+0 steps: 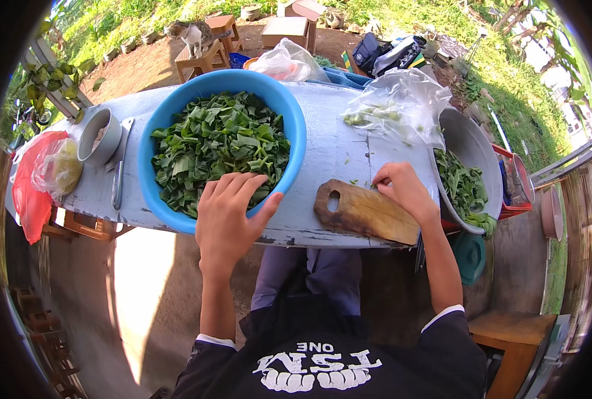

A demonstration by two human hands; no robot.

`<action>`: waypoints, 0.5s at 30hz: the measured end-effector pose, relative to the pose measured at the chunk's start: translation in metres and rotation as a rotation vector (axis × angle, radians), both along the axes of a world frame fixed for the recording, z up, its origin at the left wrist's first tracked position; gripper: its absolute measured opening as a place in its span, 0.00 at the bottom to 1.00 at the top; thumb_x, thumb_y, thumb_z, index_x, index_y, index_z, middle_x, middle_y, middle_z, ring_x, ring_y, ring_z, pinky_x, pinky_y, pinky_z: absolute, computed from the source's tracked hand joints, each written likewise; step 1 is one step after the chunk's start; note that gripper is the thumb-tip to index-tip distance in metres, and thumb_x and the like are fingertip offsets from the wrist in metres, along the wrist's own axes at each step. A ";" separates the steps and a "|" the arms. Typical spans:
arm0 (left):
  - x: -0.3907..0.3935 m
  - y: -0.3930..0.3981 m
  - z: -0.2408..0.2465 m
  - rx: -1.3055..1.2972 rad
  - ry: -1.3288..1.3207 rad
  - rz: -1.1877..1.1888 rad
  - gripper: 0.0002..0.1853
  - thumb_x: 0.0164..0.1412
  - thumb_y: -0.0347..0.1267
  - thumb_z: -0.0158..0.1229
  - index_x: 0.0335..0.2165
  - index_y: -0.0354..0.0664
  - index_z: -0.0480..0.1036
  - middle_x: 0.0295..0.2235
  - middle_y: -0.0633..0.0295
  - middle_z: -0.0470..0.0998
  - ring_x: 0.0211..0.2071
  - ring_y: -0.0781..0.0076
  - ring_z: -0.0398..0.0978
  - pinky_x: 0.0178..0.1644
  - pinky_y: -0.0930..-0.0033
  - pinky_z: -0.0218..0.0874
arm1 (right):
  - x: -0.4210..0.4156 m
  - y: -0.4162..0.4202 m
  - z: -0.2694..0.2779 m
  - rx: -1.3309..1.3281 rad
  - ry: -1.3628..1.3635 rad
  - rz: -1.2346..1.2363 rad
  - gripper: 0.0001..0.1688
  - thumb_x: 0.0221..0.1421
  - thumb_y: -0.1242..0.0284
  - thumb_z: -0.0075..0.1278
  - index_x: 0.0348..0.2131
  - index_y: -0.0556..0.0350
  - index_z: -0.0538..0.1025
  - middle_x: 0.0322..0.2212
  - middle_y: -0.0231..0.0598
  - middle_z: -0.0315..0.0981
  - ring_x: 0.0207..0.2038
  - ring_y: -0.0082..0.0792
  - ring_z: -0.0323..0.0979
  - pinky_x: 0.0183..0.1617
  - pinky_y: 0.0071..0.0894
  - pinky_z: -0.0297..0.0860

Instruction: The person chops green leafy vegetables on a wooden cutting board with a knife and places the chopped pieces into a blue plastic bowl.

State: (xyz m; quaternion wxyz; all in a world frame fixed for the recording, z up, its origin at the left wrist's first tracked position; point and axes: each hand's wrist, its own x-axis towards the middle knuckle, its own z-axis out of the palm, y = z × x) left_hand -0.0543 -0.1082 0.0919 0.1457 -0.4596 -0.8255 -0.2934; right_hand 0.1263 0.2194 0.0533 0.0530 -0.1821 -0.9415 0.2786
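Note:
A blue plastic basin [296,144] full of chopped leafy greens [221,144] stands on the table before me. My left hand [233,212] lies over its near rim, thumb spread, fingers reaching onto the greens without gripping any. To the right, my right hand [401,187] is at the far edge of a wooden cutting board [366,212] with a handle hole. Its thumb and forefinger are pinched together, with a tiny green scrap showing at the tips. More small scraps dot the table beyond the board.
Right of the board, a large metal basin [468,142] holds whole leafy greens [460,184]. A clear plastic bag [401,104] lies behind. On the left are a knife [119,184], a grey bowl [99,137] and a red plastic bag [29,194]. A cat [193,37] sits on a stool beyond.

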 end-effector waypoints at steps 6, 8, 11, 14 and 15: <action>0.000 -0.002 0.001 0.002 0.009 0.004 0.19 0.63 0.44 0.68 0.43 0.39 0.83 0.42 0.59 0.85 0.46 0.60 0.80 0.53 0.59 0.67 | -0.021 -0.024 0.024 -0.097 0.277 -0.043 0.08 0.55 0.83 0.61 0.36 0.64 0.87 0.37 0.44 0.86 0.38 0.34 0.84 0.43 0.30 0.79; 0.002 -0.003 -0.001 -0.003 0.005 0.013 0.19 0.63 0.44 0.69 0.43 0.40 0.83 0.42 0.60 0.85 0.46 0.61 0.80 0.52 0.59 0.67 | -0.044 -0.057 0.051 -0.088 0.435 0.010 0.07 0.56 0.83 0.62 0.36 0.63 0.87 0.37 0.42 0.86 0.38 0.33 0.84 0.43 0.30 0.79; 0.001 -0.001 0.003 -0.012 -0.001 0.017 0.18 0.62 0.43 0.69 0.43 0.40 0.83 0.42 0.60 0.85 0.46 0.61 0.80 0.52 0.59 0.67 | -0.087 -0.103 0.076 -0.078 0.677 0.135 0.09 0.57 0.83 0.62 0.38 0.61 0.87 0.39 0.42 0.86 0.40 0.35 0.84 0.46 0.32 0.78; 0.002 0.003 0.003 -0.011 0.004 -0.002 0.18 0.62 0.42 0.70 0.43 0.41 0.82 0.42 0.61 0.85 0.45 0.61 0.80 0.51 0.59 0.67 | -0.128 -0.129 0.068 -0.049 0.794 0.283 0.12 0.57 0.85 0.60 0.42 0.61 0.86 0.42 0.43 0.85 0.43 0.43 0.83 0.49 0.37 0.78; 0.002 0.001 0.004 -0.015 0.003 0.003 0.18 0.62 0.42 0.70 0.43 0.41 0.82 0.42 0.61 0.85 0.45 0.61 0.80 0.51 0.59 0.67 | -0.135 -0.134 0.065 -0.057 0.745 0.366 0.13 0.57 0.84 0.60 0.43 0.60 0.85 0.43 0.44 0.83 0.45 0.47 0.81 0.50 0.40 0.77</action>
